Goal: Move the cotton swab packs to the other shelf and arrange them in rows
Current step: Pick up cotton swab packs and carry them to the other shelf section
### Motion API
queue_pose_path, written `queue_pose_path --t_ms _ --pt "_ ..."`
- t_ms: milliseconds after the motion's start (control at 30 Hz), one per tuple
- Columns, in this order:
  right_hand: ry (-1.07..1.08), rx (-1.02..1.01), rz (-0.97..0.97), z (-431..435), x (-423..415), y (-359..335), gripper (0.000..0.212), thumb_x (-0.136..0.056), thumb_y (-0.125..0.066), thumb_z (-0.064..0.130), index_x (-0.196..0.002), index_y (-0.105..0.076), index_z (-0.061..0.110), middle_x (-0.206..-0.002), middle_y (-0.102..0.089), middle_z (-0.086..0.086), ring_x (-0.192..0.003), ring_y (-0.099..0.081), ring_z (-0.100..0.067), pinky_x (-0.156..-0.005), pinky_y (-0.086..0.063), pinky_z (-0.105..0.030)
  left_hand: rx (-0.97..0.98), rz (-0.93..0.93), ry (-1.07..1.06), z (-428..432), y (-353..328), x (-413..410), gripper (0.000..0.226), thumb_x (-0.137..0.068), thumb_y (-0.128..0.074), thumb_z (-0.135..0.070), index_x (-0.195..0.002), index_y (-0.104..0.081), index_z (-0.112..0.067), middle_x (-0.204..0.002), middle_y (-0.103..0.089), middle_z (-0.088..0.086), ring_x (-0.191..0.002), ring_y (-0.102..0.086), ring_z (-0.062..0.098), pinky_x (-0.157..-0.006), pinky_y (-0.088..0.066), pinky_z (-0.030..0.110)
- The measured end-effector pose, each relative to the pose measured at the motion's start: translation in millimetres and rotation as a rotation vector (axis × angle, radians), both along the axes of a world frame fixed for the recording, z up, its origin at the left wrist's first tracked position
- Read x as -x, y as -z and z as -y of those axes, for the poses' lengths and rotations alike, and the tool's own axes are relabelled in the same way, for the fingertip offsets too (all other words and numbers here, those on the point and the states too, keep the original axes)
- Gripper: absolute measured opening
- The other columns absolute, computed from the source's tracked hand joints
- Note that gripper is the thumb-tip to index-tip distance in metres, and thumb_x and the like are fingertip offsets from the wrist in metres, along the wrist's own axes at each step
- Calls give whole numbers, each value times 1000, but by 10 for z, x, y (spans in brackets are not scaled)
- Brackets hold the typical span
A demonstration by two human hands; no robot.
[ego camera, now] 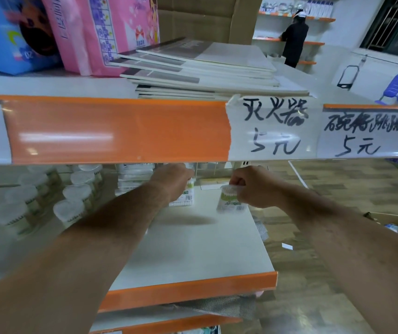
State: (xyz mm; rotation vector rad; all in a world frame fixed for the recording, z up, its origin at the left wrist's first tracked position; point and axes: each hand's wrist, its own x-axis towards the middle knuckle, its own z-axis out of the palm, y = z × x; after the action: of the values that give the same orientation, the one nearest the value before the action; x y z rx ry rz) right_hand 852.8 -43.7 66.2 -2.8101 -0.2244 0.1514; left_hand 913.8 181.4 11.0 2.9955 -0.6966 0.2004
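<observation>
While both arms reach in beneath the orange-edged upper shelf (120, 131), the step in hand looks to be setting packs down on the white lower shelf (193, 249). The right grip (251, 186) is clenched round the top of a cotton swab pack (230, 200), which is blurred and hangs clear of the board, near its far right side. The left grip (175, 179) sits on top of a second pack (184, 197), which stands on the shelf a little further left. Its fingers are mostly hidden behind the back of the hand, so I cannot tell whether it grasps that pack or merely steadies it. To the left, round tubs (72, 196) of swabs stand in rows, and a stack of flat packs (135, 174) lies at the far side. With only these two packs at this end of the board, the arranging seems barely begun. The next move, as I judge it, calls for lowering the right-hand pack upright, just beside the second pack and level with it, then letting go without tipping either.
</observation>
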Motion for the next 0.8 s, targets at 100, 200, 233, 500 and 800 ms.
queue_pose_path --t_ms 100,200,233,500,800 --pt "8 -7 -6 -39 10 -29 10 -87 -64 21 -86 -63 31 -83 -61 13 -73 -58 -7 -52 -41 -21 -10 -23 4 -23 -29 10 8 -91 -64 -8 -94 -65 -16 -82 -54 -2 -77 -53 14 -63 -36 25" --pt "8 -9 -22 -112 32 -68 15 -85 -61 15 -92 -65 28 -87 -62 11 -76 -58 -7 -55 -44 -21 -4 -15 -14 -83 -47 15 4 -90 -67 -14 -92 -64 -16 -84 -57 -1 -79 -55 16 -65 -45 29" --pt "6 -9 -28 -143 42 -78 17 -84 -60 14 -94 -66 27 -87 -62 11 -77 -57 -8 -54 -44 -21 2 -20 -25 -102 -61 27 7 -90 -69 -19 -95 -65 -15 -87 -58 0 -80 -57 17 -68 -48 31" --pt "-47 12 -51 -419 15 -94 22 -83 -56 8 -97 -65 23 -90 -61 7 -79 -58 -11 -60 -49 -24 118 -37 -31 -327 -231 137 41 -93 -62 -40 -126 -60 -15 -118 -67 7 -105 -63 22 -89 -49 33" --pt "-144 97 -39 -924 -212 63 15 -86 -57 19 -93 -63 31 -89 -62 9 -82 -59 -13 -76 -57 -36 198 -157 -166 -812 -680 454 39 -102 -38 -39 -129 -57 -19 -130 -61 10 -115 -60 26 -85 -46 29"
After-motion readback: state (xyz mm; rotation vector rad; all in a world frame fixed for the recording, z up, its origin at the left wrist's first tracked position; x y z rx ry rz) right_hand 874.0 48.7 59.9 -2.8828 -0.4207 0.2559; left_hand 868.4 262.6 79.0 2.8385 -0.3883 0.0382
